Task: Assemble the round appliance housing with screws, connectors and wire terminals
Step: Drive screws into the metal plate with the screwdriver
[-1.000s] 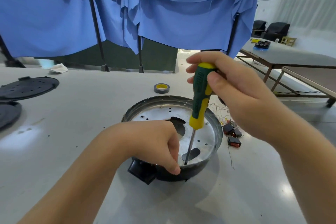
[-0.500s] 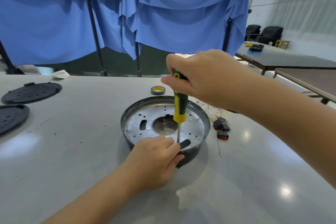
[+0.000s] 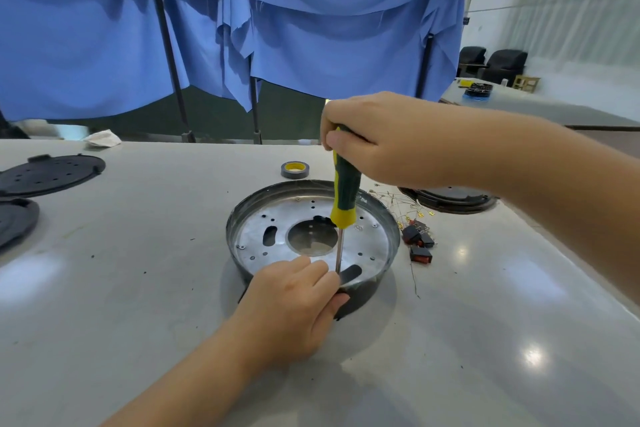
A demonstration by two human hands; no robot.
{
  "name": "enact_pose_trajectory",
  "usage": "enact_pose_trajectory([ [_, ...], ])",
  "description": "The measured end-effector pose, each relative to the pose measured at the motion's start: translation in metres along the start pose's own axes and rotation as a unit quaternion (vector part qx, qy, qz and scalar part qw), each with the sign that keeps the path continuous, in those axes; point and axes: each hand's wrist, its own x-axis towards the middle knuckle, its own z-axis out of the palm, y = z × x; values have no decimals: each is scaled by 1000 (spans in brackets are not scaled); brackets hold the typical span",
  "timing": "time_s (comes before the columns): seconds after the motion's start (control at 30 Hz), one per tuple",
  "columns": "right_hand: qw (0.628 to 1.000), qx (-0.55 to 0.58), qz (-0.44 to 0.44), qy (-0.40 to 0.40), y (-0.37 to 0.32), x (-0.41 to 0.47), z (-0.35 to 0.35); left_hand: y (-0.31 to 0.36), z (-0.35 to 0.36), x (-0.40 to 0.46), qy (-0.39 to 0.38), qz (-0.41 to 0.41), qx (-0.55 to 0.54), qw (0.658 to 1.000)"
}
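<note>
The round appliance housing (image 3: 377, 222), a dark ring with a silver perforated plate inside, sits on the table centre. My right hand (image 3: 388, 142) grips the top of a green and yellow screwdriver (image 3: 344, 196), held upright with its tip down on the plate near the front rim. My left hand (image 3: 294, 298) holds the housing's front edge, fingers curled over the rim beside the screwdriver shaft, thumb on the outer wall. What lies under the tip is hidden by my fingers.
Small black and red connectors (image 3: 419, 244) with thin wires (image 3: 401, 201) lie right of the housing. A tape roll (image 3: 294, 169) sits behind it. Black round covers lie at far left (image 3: 48, 175) and behind my right wrist (image 3: 450, 199). A blue curtain hangs at the back.
My view has pulled back from the housing. My right hand shifted from the handle's side to its top, and my left hand moved from the left rim to the front rim by the shaft.
</note>
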Motion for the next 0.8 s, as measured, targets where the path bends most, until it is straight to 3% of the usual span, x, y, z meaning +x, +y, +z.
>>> enact_pose_trajectory([
  [0.1, 987, -140, -12, 77, -1, 5, 10, 0, -1, 1, -7, 0, 5, 1000],
  [0.2, 955, -244, 63, 160, -5, 13, 21, 1, -2, 2, -8, -3, 8, 1000],
  [0.33, 946, -239, 174, 132, 0, 23, 27, 2, -3, 2, -14, -6, 11, 1000],
  [0.43, 940, -259, 163, 152, 7, 23, 30, 2, -2, 1, -13, -6, 10, 1000],
  [0.5, 965, -202, 103, 129, 13, 19, 30, 2, -2, 1, -10, -6, 7, 1000],
  [0.57, 996, -33, 60, 63, 19, 14, 25, 2, -2, 1, -9, -5, 6, 1000],
  [0.63, 996, 74, 30, 28, 23, 9, 20, 2, -2, 1, -9, -4, 6, 1000],
  [0.7, 996, 87, 13, 32, 27, 5, 20, 2, -2, 1, -7, -5, 2, 1000],
  [0.8, 998, 21, -21, 55, 26, 7, 20, 2, -1, 1, -4, -7, 1, 1000],
])
